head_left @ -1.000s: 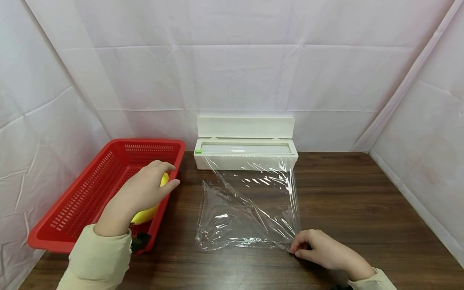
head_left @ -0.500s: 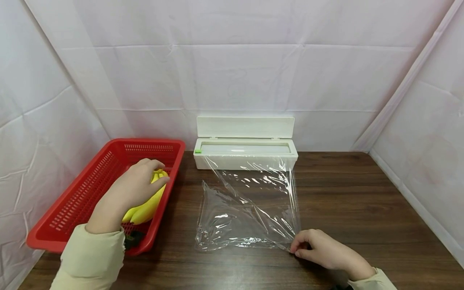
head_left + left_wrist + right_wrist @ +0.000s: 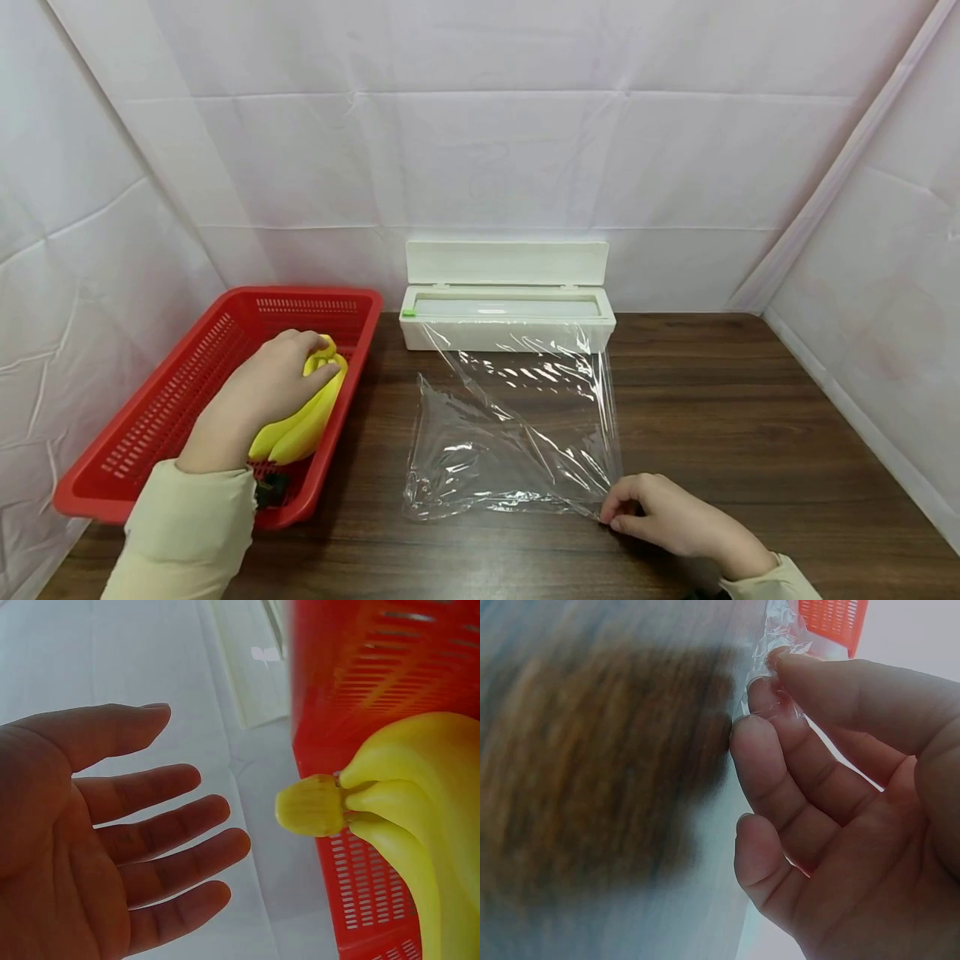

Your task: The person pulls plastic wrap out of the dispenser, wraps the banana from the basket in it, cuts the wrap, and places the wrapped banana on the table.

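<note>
A bunch of yellow bananas (image 3: pixel 300 425) lies in the red basket (image 3: pixel 354 367) at the left. Over it hovers my left hand (image 3: pixel 262 387), thumb and fingers spread with nothing between them. In the left wrist view a gap shows between my left fingers (image 3: pixel 202 817) and the banana stem (image 3: pixel 311 806). Clear plastic wrap (image 3: pixel 510 450) stretches from a white dispenser box (image 3: pixel 510 336) toward the front of the table. My right hand (image 3: pixel 667 512) pinches the wrap's front right corner between thumb and fingers, low at the tabletop.
The dispenser's lid (image 3: pixel 507 263) stands raised against the white cloth wall (image 3: pixel 495 167). A small green slider (image 3: pixel 409 313) sits at its left end. A dark object (image 3: pixel 270 490) lies in the basket's near end. Brown wooden table (image 3: pixel 720 400) extends rightward.
My left hand has moved left and slightly down over the basket, uncovering more of the bananas. The right hand and the wrap have stayed in place.
</note>
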### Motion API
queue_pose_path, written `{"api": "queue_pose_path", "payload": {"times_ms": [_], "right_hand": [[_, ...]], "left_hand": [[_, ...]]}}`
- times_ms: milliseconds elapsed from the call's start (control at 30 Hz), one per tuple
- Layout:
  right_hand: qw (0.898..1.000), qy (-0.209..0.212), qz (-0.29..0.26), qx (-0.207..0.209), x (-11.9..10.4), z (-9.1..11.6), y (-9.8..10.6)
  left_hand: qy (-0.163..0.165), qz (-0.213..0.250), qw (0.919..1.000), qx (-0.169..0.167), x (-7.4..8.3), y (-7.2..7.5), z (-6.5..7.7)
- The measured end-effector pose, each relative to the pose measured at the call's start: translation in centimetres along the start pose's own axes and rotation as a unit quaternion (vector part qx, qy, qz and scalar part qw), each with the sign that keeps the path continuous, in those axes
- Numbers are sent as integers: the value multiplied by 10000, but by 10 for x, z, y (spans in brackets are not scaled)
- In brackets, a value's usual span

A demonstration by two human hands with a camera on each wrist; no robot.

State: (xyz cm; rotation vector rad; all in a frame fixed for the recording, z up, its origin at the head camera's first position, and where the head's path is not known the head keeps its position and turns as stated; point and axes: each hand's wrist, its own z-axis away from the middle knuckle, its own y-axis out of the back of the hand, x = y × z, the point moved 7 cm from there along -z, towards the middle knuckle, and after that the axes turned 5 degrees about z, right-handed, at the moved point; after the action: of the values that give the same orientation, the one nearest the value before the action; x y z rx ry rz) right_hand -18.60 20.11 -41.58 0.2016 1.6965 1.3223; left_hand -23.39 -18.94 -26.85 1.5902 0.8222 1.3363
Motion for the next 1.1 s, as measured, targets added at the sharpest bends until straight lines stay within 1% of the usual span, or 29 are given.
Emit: {"api": "queue_pose_path", "payload": {"times_ms": [167,300,433,533,633,733,933,1100], "right_hand": [[10000,27,38,15,0,0,0],[10000,32,36,-6,0,0,0],[10000,40,74,-6,0,-1,0],[9999,57,108,6,-1,-2,1],[9999,63,101,4,-1,-2,1],[10000,51,67,-5,0,-2,1],[10000,52,-17,-8,-1,-2,1],[9999,-19,-94,-68,-1,0,0]], "left_hand": [[181,-110,9997,-99,-7,-4,-4],[406,-232,9988,-133,-12,-8,-7],[644,-382,9972,-74,-17,-10,-10],[749,-461,9961,27,-20,-11,-13],[788,-454,9958,137,-23,-13,-17],[800,-393,9959,167,-26,-17,-22],[747,-351,9966,9,-30,-25,-31],[724,-335,9968,-28,-30,-28,-33]]}}
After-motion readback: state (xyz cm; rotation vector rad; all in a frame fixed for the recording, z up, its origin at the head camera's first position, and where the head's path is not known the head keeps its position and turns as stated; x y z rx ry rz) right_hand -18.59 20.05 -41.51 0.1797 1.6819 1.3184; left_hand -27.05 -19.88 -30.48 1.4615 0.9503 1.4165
